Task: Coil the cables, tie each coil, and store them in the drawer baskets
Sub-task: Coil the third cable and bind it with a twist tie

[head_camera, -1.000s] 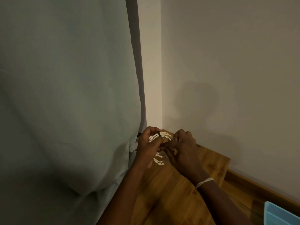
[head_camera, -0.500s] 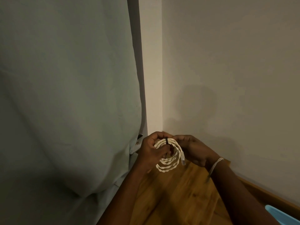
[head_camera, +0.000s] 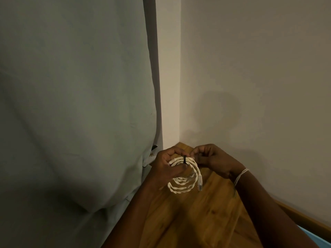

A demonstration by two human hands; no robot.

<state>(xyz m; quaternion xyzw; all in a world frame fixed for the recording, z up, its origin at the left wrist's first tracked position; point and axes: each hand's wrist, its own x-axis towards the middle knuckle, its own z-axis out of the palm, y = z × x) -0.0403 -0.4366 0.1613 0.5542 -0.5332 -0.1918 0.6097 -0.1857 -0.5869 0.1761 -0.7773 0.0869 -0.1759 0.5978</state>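
From the head view, the left hand grips the top of a coiled white cable, its fingers curled over the bundle and the thumb pressing across the strands from below. A thin black tie circles the bundle just right of those fingertips. The right hand sits close on the other side, fingers bent inward with thumb and forefinger pinched together right beside the tie; whether they hold the tie's end or the cable itself is too small to tell. The rest of the coil hangs below the left thumb, and one plug dangles at its right edge, under the right hand's knuckles. A pale string band wraps the right wrist. Beneath both hands lies a wooden surface. A grey-green curtain hangs immediately left of the left hand, bulging towards it, and a plain wall rises behind the fingers. A sliver of something blue shows at the lower right edge.
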